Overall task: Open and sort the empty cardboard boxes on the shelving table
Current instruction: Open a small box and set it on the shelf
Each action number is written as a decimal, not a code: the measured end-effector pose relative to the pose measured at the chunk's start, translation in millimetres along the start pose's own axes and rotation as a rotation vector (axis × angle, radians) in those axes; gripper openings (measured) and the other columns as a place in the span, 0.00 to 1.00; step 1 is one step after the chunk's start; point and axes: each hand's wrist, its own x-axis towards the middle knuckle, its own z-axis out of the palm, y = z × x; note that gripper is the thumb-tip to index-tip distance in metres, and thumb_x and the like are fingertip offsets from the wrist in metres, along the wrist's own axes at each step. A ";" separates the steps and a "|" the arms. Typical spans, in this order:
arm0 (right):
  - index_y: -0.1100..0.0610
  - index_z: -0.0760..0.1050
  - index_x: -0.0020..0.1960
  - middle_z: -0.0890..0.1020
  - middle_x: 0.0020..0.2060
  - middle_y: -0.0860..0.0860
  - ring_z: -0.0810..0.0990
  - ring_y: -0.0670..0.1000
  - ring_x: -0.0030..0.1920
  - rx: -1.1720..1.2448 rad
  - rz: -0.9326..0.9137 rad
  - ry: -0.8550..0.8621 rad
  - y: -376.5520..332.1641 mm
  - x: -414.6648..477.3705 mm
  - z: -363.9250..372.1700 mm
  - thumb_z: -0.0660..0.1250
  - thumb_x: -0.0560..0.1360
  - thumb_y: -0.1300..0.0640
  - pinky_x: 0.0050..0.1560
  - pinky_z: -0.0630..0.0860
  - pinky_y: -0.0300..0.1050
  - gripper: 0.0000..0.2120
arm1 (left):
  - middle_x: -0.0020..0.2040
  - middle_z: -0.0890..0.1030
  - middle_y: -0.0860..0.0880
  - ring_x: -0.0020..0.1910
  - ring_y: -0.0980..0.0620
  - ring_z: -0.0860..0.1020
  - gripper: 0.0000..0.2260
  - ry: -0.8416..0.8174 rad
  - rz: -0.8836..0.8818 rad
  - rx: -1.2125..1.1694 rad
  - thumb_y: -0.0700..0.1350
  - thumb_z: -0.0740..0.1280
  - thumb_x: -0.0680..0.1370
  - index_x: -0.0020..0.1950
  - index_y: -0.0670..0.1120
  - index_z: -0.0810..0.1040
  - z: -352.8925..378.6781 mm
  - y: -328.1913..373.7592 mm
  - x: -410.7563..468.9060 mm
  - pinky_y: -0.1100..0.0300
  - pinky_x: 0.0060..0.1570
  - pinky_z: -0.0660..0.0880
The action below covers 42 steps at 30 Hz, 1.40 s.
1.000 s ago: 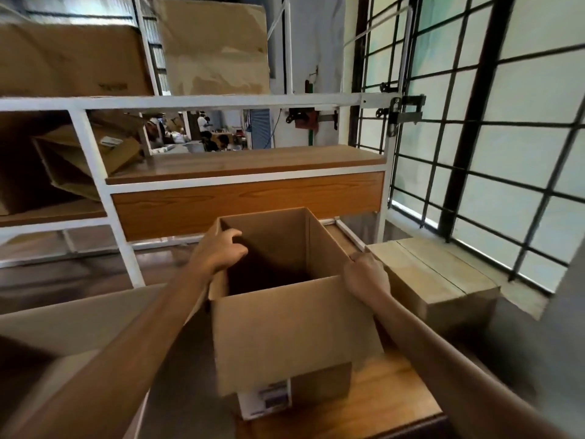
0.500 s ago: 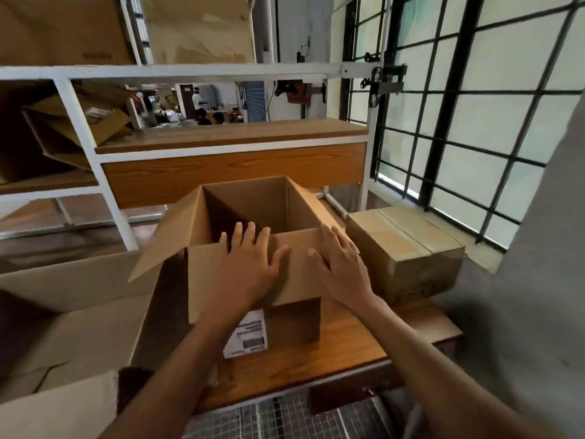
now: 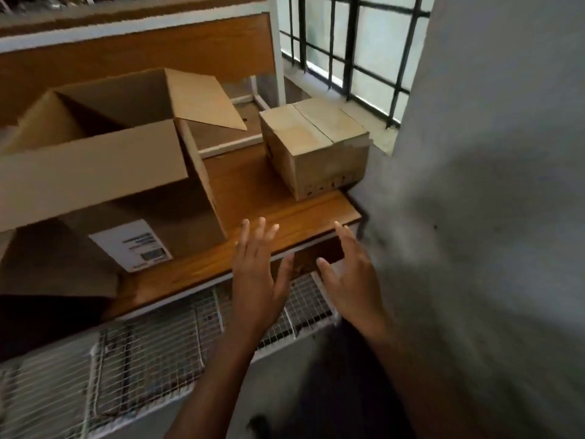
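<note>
On the wooden table top (image 3: 285,213), toward its left side, the open cardboard box (image 3: 133,172) stood with its flaps spread and a white label (image 3: 131,245) on its near face. To its right, apart from it and close against the grey wall (image 3: 490,153), sat a smaller closed box (image 3: 316,147). Nearer the camera, the left hand (image 3: 258,274) and right hand (image 3: 351,277) hovered over the table's front edge, fingers spread, holding nothing. Wire mesh (image 3: 126,359) lay below; a barred window (image 3: 348,42) stood behind.

The open box (image 3: 95,172) runs off the left edge; its label (image 3: 131,245) print is too blurred to read.
</note>
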 end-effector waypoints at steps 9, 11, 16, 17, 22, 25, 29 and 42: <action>0.41 0.55 0.77 0.63 0.77 0.46 0.62 0.48 0.75 0.063 0.135 0.108 46.9 22.7 -44.0 0.67 0.78 0.49 0.70 0.69 0.55 0.32 | 0.79 0.60 0.52 0.80 0.53 0.51 0.26 -0.078 -0.030 -0.112 0.60 0.55 0.80 0.76 0.52 0.64 65.1 43.0 17.3 0.48 0.73 0.55; 0.41 0.56 0.76 0.63 0.76 0.46 0.62 0.48 0.75 0.068 0.145 0.114 51.9 44.2 -44.2 0.66 0.78 0.48 0.70 0.69 0.56 0.31 | 0.78 0.59 0.53 0.79 0.53 0.52 0.26 -0.062 -0.037 -0.122 0.60 0.55 0.80 0.76 0.51 0.64 74.2 40.6 37.4 0.49 0.72 0.55; 0.45 0.60 0.76 0.65 0.75 0.47 0.63 0.48 0.74 0.067 0.094 0.121 58.5 117.1 -38.1 0.66 0.78 0.50 0.71 0.68 0.52 0.29 | 0.78 0.63 0.49 0.78 0.52 0.54 0.26 0.000 -0.063 -0.134 0.60 0.54 0.80 0.75 0.49 0.65 99.0 20.0 105.5 0.50 0.71 0.56; 0.45 0.60 0.76 0.66 0.75 0.47 0.64 0.48 0.74 0.057 0.086 0.125 58.5 133.2 -36.4 0.66 0.78 0.50 0.71 0.68 0.52 0.28 | 0.78 0.63 0.49 0.78 0.52 0.54 0.26 0.005 -0.067 -0.134 0.60 0.55 0.80 0.76 0.50 0.65 103.2 16.2 120.4 0.52 0.71 0.55; 0.51 0.65 0.74 0.71 0.72 0.51 0.69 0.51 0.71 0.066 0.077 0.143 52.2 217.9 -25.8 0.68 0.77 0.53 0.70 0.68 0.47 0.27 | 0.78 0.63 0.49 0.78 0.52 0.54 0.25 0.020 -0.101 -0.205 0.56 0.58 0.81 0.76 0.50 0.65 117.0 -3.4 195.4 0.55 0.71 0.54; 0.52 0.68 0.72 0.75 0.68 0.54 0.73 0.53 0.68 0.081 0.074 0.175 49.8 264.2 -15.0 0.68 0.75 0.51 0.65 0.74 0.56 0.26 | 0.77 0.65 0.48 0.78 0.50 0.56 0.24 0.045 -0.108 -0.215 0.55 0.59 0.80 0.75 0.49 0.66 125.8 -23.4 234.7 0.54 0.71 0.56; 0.52 0.71 0.70 0.75 0.67 0.52 0.72 0.52 0.67 0.008 0.092 0.177 49.0 308.9 -9.1 0.69 0.76 0.53 0.66 0.72 0.54 0.23 | 0.75 0.67 0.45 0.77 0.47 0.59 0.24 0.051 -0.155 -0.184 0.53 0.60 0.80 0.74 0.45 0.68 137.6 -45.8 277.7 0.49 0.74 0.59; 0.54 0.66 0.73 0.70 0.70 0.56 0.69 0.58 0.69 -0.049 0.283 0.096 89.5 398.1 10.5 0.65 0.77 0.49 0.66 0.66 0.53 0.27 | 0.77 0.64 0.50 0.75 0.50 0.64 0.23 -0.045 -0.612 -0.591 0.49 0.66 0.80 0.75 0.56 0.68 184.7 -71.9 325.8 0.60 0.67 0.61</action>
